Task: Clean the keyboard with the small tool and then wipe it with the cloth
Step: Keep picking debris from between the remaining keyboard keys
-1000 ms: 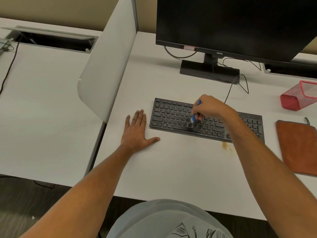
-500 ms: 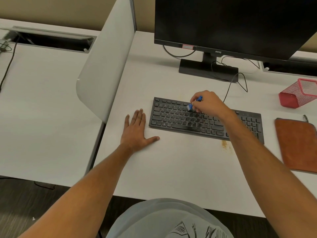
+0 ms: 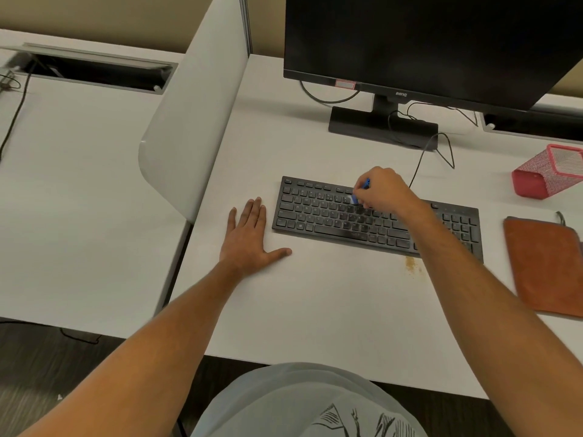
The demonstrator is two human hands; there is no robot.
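A black keyboard (image 3: 318, 212) lies across the white desk (image 3: 315, 310). My right hand (image 3: 383, 190) grips a small blue tool (image 3: 359, 192) over the keyboard's upper rows, near the middle; the tool's pale tip touches the keys. My left hand (image 3: 249, 238) rests flat on the desk just left of the keyboard, fingers straight and thumb spread. An orange-brown cloth (image 3: 542, 263) lies flat on the desk to the right of the keyboard.
A black monitor (image 3: 426, 42) on its stand (image 3: 381, 124) rises behind the keyboard, with cables trailing down. A red mesh pen holder (image 3: 549, 171) lies tipped at the right. A white divider panel (image 3: 189, 127) stands at the left. A brownish stain (image 3: 411, 264) marks the desk.
My right hand has carried the blue tool from the keyboard's middle rows up to the upper rows and slightly left. My left hand has stayed put.
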